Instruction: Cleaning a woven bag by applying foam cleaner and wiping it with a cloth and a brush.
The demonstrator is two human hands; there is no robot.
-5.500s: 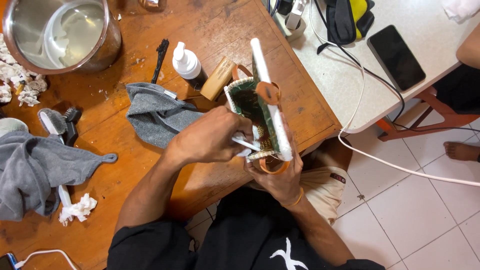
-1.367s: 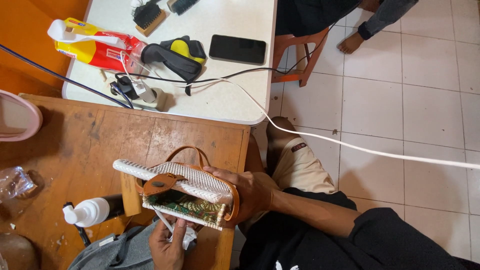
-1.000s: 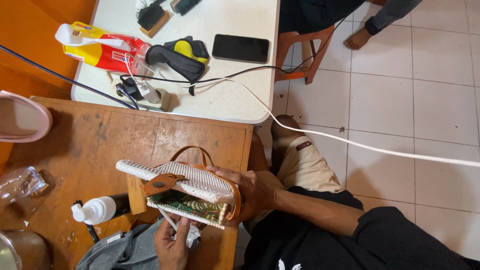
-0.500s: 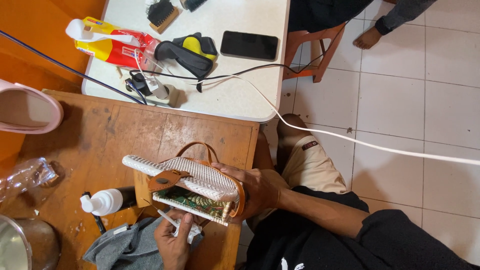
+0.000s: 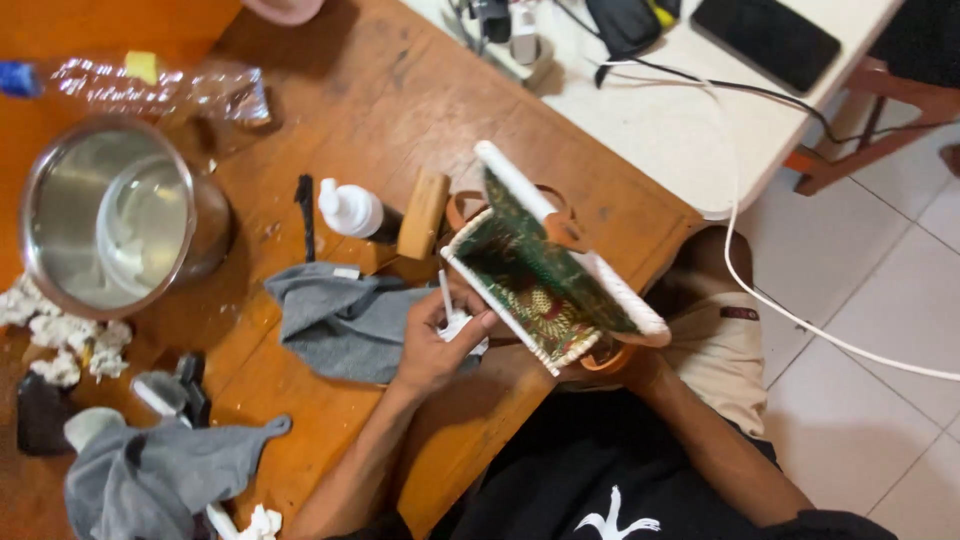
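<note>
Far left of the frame, a steel pot [image 5: 115, 215] is standing on the wooden table [image 5: 350, 90], a white mass sitting inside it; above it, in the upper left, a crumpled clear plastic bottle [image 5: 150, 88] is lying on its side. White scraps [image 5: 50, 335] are lying just below the pot, and a grey cloth [image 5: 150, 480] is bunching in the lower left corner.

Moving right, a small white bottle [image 5: 350, 208] is lying beside a wooden block [image 5: 424, 215], with a second grey cloth [image 5: 345, 318] spreading just beneath them.

Next comes the left hand [image 5: 432, 340], its fingers curling shut around a thin white stick [image 5: 446, 298] and a bit of white wadding — the stick's tip is pointing up toward the open mouth of the bag.

At the centre, the woven bag [image 5: 560, 265] is being held over the table's edge, tipped on its side. Its long axis is running from upper left to lower right, and its opening is facing left toward the hand, showing a green patterned lining [image 5: 535, 290]. A brown leather handle [image 5: 555, 215] is arching over the upper side.

The right hand [image 5: 625, 365] is gripping the bag from below at its lower right end; it is mostly hidden, so I cannot tell how the fingers are lying.

Upper right, a white table [image 5: 680, 130] is carrying a black phone [image 5: 765, 40], and a white cable [image 5: 780, 300] is trailing down across the tiled floor [image 5: 880, 330].
</note>
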